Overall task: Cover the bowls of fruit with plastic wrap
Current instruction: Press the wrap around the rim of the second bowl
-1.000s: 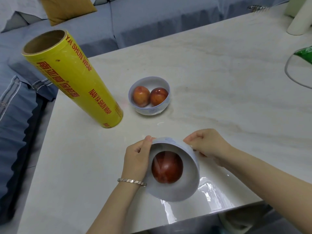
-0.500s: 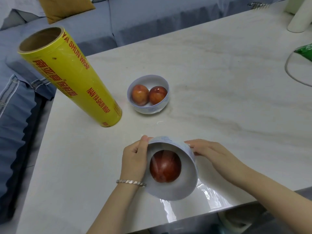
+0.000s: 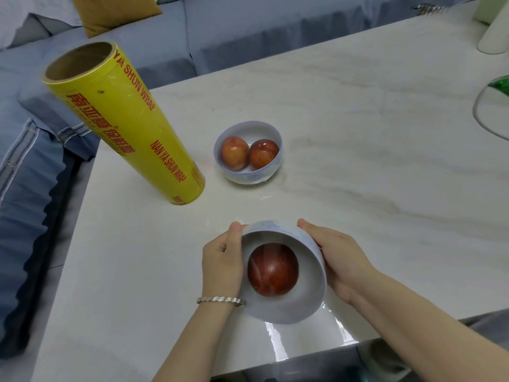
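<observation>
Film is the tricky part here: a clear sheet of plastic wrap (image 3: 281,271) appears to be stretched over the mouth of the near bowl (image 3: 292,307), judging by the streaky glare across the single dark red fruit (image 3: 272,269) inside, though its edges are too faint to trace. That bowl is tipped toward the camera near the front edge of the pale marble table (image 3: 358,133), cupped from both sides. The left hand (image 3: 221,266) wraps its fingers around the left wall with the thumb on the rim, and the right hand (image 3: 337,260) lies flat against the right wall, pressing inward; both are closed on the bowl rather than open. The bowl looks like glazed ceramic, so it is probably stiff, fairly heavy for its size, slick, and breakable if it slides off the edge. The wrap is thin, limp and clingy, likely to tear or bunch if tugged; it is best smoothed down against the outer wall just below the rim, with palms rather than fingertips. The second bowl (image 3: 248,158), holding two reddish fruits (image 3: 246,154), sits farther back at mid-table, seemingly uncovered, just beside the tall yellow roll of wrap (image 3: 124,125) standing on end to its left.
</observation>
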Demonstrator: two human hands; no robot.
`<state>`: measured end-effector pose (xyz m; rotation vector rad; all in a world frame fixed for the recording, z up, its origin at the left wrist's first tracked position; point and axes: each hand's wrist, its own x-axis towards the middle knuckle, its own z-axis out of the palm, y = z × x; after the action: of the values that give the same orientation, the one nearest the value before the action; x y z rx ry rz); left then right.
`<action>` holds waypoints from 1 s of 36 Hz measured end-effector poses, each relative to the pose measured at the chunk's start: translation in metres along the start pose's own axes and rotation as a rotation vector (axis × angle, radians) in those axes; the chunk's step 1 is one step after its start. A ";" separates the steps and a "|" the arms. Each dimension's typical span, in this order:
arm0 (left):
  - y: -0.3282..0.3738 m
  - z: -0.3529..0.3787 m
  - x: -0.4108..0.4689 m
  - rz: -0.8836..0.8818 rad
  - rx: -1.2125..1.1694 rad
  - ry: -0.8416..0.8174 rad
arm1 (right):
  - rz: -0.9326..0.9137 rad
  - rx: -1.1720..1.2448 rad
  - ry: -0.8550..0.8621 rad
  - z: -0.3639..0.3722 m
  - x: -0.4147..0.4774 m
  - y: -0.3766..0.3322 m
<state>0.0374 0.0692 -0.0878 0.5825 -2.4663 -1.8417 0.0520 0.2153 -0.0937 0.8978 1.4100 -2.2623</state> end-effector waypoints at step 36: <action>0.037 0.005 0.033 -0.424 -0.138 -0.295 | -0.346 -0.070 0.083 -0.041 0.011 -0.059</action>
<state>-0.0052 0.0725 -0.0621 0.9500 -2.5038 -2.3864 0.0240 0.2792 -0.0736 0.7829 1.7886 -2.4225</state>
